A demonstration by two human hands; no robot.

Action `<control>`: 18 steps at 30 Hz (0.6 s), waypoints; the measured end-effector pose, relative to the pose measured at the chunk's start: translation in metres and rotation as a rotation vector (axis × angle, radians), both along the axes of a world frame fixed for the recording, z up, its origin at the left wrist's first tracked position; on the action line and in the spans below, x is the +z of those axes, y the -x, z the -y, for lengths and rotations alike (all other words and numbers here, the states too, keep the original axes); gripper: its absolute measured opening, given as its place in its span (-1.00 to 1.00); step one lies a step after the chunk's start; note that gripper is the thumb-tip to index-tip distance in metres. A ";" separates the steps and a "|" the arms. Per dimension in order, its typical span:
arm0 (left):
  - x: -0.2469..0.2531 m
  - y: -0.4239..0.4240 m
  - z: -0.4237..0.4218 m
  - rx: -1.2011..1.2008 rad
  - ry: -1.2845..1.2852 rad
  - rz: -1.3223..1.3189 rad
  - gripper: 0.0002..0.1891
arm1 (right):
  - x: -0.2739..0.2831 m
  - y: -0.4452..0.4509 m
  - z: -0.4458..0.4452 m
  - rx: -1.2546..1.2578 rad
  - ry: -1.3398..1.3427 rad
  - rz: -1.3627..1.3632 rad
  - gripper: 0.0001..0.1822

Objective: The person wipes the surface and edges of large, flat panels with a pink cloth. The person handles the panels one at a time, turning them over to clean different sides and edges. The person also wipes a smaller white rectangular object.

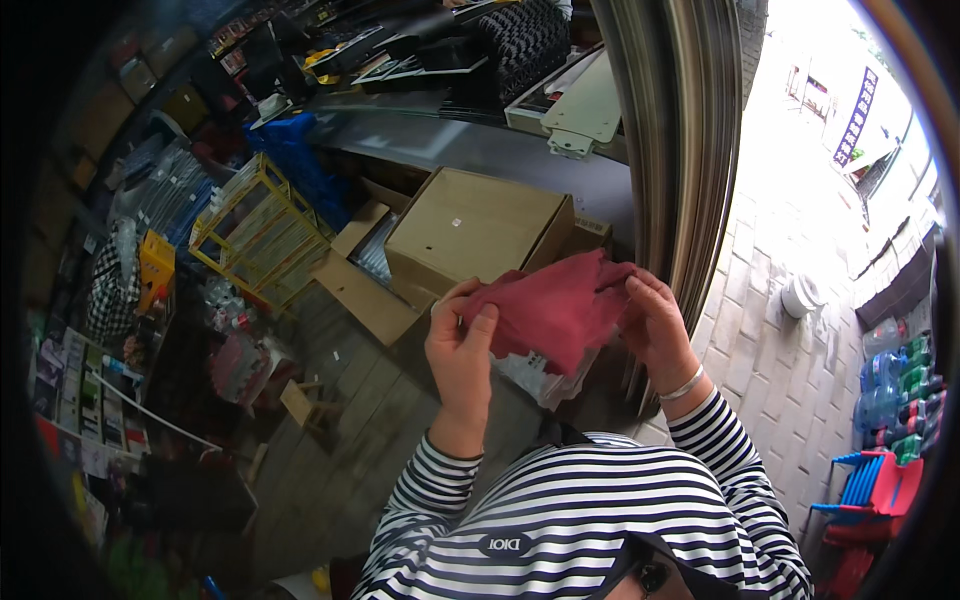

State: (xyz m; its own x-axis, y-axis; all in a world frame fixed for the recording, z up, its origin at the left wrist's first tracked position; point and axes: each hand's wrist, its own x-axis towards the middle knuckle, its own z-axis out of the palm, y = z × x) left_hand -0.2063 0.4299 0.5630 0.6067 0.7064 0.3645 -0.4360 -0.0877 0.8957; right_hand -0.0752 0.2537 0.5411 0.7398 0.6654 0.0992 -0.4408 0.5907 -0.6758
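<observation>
A piece of dark red cloth (536,307) is spread in the air between my two hands, in front of my chest. My left hand (461,345) pinches its left edge between thumb and fingers. At the upper right corner, my right hand (656,322) grips the fabric, which is bunched there. Below the cloth shows a whitish, crumpled plastic bag (544,379); most of it is hidden, and I cannot tell what holds it up. Just beyond the cloth stands a closed brown cardboard box (472,225), partly covered by it.
An open carton (367,300) stands left of the box, near a yellow wire rack (262,232). A small wooden stool (300,405) is on the floor. A stripy curtain-like edge (675,150) borders the bright paved walkway (757,322), where a white bucket (801,295) stands.
</observation>
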 end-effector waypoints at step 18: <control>-0.019 -0.009 -0.002 -0.063 -0.487 -0.258 -0.81 | -0.016 -0.003 0.006 -0.188 0.291 -0.122 -0.72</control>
State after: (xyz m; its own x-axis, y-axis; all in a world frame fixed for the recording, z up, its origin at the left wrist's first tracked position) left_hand -0.1975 0.4314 0.5437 0.7555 0.4523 0.4740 -0.2257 -0.4995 0.8364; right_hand -0.0722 0.2481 0.5254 0.8465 0.5044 -0.1704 -0.4304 0.4597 -0.7768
